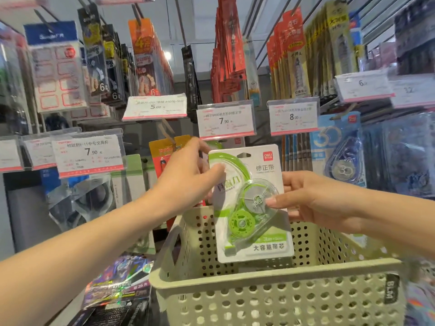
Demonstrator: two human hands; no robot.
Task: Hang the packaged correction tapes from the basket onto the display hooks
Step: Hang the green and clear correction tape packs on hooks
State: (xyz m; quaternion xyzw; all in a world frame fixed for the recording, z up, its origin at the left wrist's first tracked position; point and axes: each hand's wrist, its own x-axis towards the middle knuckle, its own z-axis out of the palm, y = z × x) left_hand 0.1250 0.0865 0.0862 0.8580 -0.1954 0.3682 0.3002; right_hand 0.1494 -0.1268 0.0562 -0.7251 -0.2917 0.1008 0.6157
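Head view: green correction tape pack (250, 203) pinched between both hands (188, 175) (313, 201) above the basket (277, 278) — not yet hung, hook behind hidden — basket contents unseen.

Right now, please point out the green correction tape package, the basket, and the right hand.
green correction tape package (250, 208): head view, on the clear blister.
basket (270, 278): head view, on its near rim.
right hand (306, 198): head view, on the palm.

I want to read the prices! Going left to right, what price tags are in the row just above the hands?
White 5.00 price tag → white 7.90 price tag → white 8.00 price tag.
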